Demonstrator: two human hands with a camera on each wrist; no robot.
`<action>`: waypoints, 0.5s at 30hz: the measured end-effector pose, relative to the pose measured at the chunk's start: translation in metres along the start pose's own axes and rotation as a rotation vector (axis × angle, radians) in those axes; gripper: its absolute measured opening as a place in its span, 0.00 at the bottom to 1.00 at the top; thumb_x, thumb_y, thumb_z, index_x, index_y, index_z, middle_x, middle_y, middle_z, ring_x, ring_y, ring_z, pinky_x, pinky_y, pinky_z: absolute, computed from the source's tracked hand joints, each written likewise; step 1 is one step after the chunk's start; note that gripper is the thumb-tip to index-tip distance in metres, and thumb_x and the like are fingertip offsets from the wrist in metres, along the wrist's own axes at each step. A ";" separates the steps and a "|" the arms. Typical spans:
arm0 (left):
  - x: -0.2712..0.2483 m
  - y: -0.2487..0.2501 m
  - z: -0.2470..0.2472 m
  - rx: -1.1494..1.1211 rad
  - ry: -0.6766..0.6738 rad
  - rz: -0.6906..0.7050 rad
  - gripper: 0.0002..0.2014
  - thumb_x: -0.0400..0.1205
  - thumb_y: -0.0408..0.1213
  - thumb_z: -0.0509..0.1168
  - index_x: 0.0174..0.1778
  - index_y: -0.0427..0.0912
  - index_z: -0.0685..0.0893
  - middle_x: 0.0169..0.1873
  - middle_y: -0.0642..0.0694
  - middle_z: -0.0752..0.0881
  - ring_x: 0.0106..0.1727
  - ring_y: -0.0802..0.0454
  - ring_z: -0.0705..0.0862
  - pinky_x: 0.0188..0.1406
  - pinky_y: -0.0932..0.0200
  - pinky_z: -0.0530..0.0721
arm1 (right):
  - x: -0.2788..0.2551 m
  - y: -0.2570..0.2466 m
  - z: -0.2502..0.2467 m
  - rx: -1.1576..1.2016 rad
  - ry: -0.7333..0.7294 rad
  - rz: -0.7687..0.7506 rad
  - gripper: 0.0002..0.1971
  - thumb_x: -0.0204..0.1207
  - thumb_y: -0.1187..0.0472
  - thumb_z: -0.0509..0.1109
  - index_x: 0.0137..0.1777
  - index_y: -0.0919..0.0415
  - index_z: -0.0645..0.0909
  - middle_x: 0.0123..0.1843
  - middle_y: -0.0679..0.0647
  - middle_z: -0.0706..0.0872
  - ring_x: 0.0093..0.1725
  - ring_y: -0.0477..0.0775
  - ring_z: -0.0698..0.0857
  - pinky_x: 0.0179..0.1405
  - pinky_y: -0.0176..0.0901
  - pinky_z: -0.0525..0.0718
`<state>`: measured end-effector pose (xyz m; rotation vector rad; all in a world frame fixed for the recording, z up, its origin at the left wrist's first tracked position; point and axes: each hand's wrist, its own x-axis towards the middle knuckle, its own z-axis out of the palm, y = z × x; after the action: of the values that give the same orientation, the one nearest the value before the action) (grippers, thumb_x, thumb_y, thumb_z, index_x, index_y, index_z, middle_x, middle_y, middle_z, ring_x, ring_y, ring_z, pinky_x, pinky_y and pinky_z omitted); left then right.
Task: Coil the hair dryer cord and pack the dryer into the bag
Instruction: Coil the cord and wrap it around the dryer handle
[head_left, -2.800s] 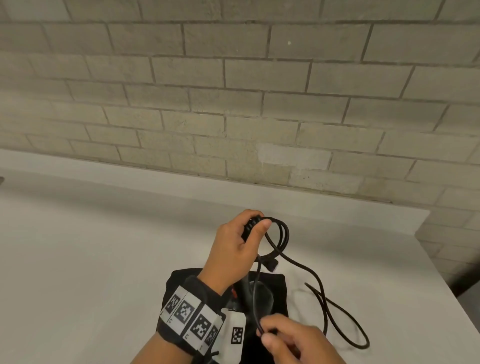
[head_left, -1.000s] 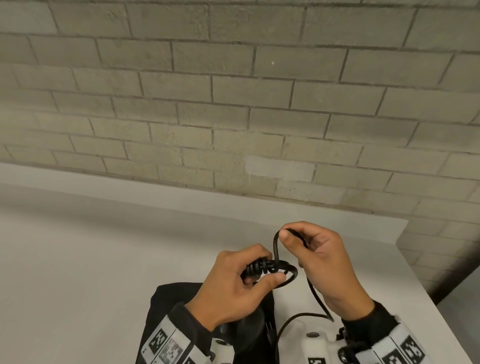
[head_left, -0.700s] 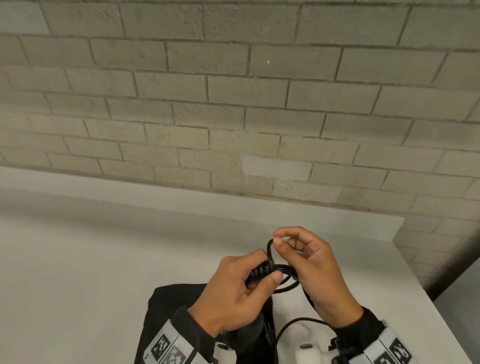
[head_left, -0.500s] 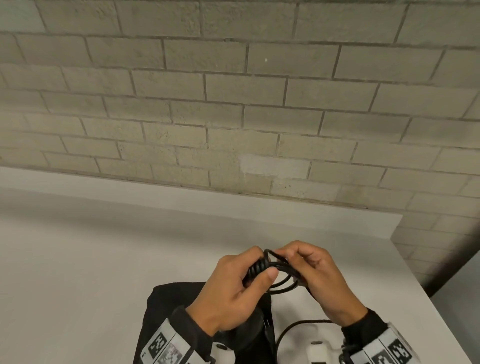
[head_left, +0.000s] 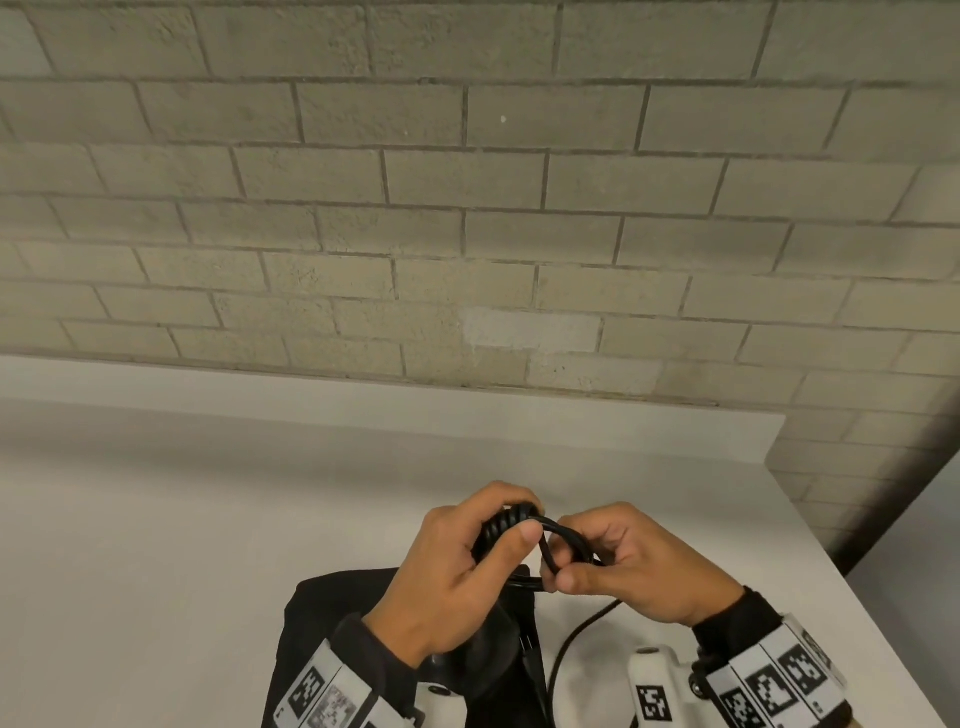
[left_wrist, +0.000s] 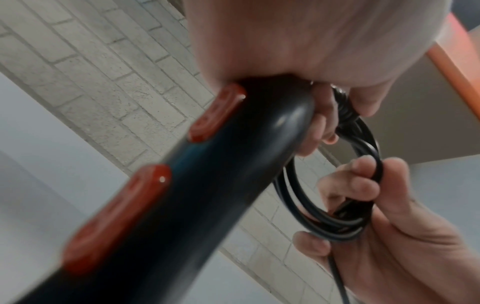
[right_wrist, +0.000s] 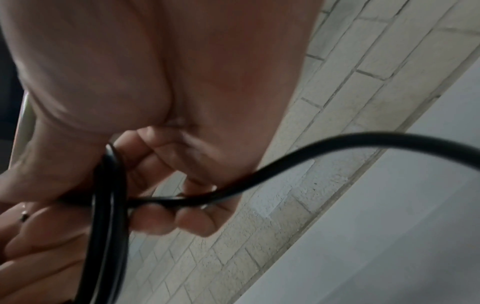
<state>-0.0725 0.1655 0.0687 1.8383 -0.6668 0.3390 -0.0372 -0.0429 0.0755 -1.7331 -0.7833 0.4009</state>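
wall: pale brick, painted, fills upper half of head view; one lighter patch low centre. No writing.
table: white top, butts against wall, right edge drops off near a dark strip.
bag: black fabric, flat on table at near edge, under left forearm. No logo legible.
hair dryer: black glossy handle, held above bag, not inside it. Two red-orange switches on handle; markings on them blurred, unreadable.
cord: black, several loops bunched at handle end, ribbed strain relief under left thumb. One loose run drops from loops to table and off bottom of head view.
left hand: wrapped round handle end, thumb pressed over ribbed cord root, fingers curled tight. Firm grip on dryer.
right hand: just beside left, touching at loops. Thumb and fingers curled through coil, pinching bundled loops; loose run passes under fingertips in right wrist view.
wrist bands: black cuffs with white panels, square black-and-white fiducial codes, one per panel. No readable text; tiny mark near left band edge too small to make out.
camera mounts: white plastic, one more code tag on right one.
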 end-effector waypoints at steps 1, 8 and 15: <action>0.000 0.000 0.001 0.008 0.000 0.008 0.10 0.86 0.46 0.61 0.55 0.45 0.83 0.30 0.64 0.80 0.27 0.64 0.78 0.31 0.75 0.72 | 0.000 -0.002 0.001 -0.013 0.000 0.003 0.02 0.75 0.57 0.75 0.42 0.52 0.86 0.41 0.52 0.89 0.45 0.55 0.86 0.53 0.45 0.82; 0.001 -0.001 0.002 0.048 0.076 -0.016 0.11 0.85 0.49 0.60 0.51 0.48 0.83 0.30 0.62 0.80 0.29 0.61 0.78 0.30 0.72 0.74 | -0.004 0.002 0.031 -0.171 0.299 0.045 0.08 0.76 0.54 0.74 0.55 0.49 0.84 0.53 0.45 0.88 0.57 0.48 0.85 0.63 0.50 0.82; 0.003 -0.002 0.000 0.056 0.153 -0.064 0.12 0.84 0.53 0.61 0.52 0.50 0.83 0.31 0.61 0.80 0.28 0.60 0.77 0.28 0.67 0.75 | -0.016 0.008 0.100 -0.432 0.962 -0.181 0.18 0.69 0.60 0.79 0.46 0.41 0.73 0.40 0.39 0.75 0.32 0.46 0.76 0.35 0.25 0.74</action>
<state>-0.0689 0.1658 0.0684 1.8613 -0.4964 0.4546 -0.1093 0.0169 0.0356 -1.9317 -0.3059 -0.7456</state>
